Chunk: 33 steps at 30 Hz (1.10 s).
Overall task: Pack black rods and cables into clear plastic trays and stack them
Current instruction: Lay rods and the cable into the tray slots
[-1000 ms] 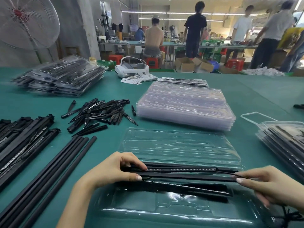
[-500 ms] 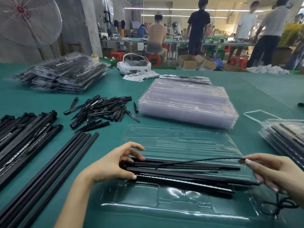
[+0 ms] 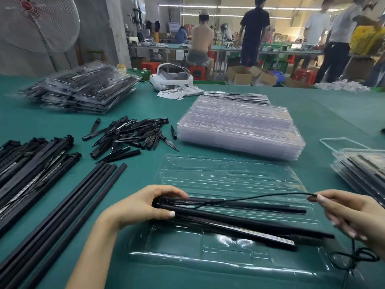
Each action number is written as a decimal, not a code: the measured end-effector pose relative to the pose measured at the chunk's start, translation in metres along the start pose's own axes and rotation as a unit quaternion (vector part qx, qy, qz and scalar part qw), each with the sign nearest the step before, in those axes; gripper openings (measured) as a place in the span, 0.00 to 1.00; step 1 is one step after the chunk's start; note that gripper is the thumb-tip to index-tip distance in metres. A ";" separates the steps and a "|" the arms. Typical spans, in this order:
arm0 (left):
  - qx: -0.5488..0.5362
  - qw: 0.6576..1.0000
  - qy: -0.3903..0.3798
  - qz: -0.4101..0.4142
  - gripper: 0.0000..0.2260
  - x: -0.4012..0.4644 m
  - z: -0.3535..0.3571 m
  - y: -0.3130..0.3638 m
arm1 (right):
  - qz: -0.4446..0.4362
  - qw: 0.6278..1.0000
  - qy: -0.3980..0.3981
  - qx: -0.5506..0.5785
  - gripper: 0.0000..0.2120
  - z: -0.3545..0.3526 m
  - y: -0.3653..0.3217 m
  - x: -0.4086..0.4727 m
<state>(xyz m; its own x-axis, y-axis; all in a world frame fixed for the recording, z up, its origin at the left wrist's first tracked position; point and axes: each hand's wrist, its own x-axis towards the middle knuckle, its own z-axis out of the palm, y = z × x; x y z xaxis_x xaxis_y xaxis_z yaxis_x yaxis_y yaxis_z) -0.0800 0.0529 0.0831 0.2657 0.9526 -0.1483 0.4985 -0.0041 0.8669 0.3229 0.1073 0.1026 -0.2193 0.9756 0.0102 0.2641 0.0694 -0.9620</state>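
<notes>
Where it lay flat along the rods (image 3: 239, 221) a second ago, the cable (image 3: 256, 197) now arcs above them at lower centre, pinched at its end by the right hand (image 3: 352, 215). The left hand (image 3: 141, 207) grips the rods' left ends over the open tray (image 3: 218, 261). Likely it still needs tucking in; spare trays (image 3: 239, 128) wait behind.

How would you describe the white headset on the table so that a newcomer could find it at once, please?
Start at the green table and look to its far edge, between the heap of packed clear trays on the left and the stack of empty clear plastic trays. The white headset sits there beside small printed cards; it alone is white and curved.
</notes>
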 end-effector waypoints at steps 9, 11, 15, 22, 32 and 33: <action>-0.072 0.994 0.037 0.076 0.16 -0.005 -0.006 0.002 | 0.011 0.999 0.033 0.002 0.11 0.000 -0.006 -0.003; -0.068 0.993 0.039 0.085 0.17 -0.004 -0.006 0.002 | 0.007 0.999 0.048 -0.015 0.10 0.003 -0.008 -0.004; -0.068 0.993 0.024 0.089 0.17 -0.002 -0.005 0.000 | -0.014 0.992 0.095 -0.078 0.03 0.012 -0.010 -0.006; -0.055 0.990 0.067 0.109 0.14 0.003 0.000 0.002 | 0.007 0.972 0.142 -0.190 0.09 0.015 -0.013 -0.011; 0.069 0.984 0.130 0.105 0.20 0.008 0.005 -0.006 | 0.040 0.970 0.085 -0.223 0.06 0.017 -0.004 -0.005; 0.094 0.982 0.127 0.100 0.21 0.009 0.004 -0.006 | 0.040 0.970 0.085 -0.225 0.06 0.017 -0.003 -0.004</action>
<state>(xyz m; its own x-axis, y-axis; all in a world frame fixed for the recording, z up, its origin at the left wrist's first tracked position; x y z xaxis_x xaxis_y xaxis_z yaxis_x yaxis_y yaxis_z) -0.0772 0.0598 0.0748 0.1725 0.9718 0.1605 0.6076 -0.2333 0.7592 0.3067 0.0991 0.1006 -0.0336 0.9992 0.0222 0.6650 0.0390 -0.7458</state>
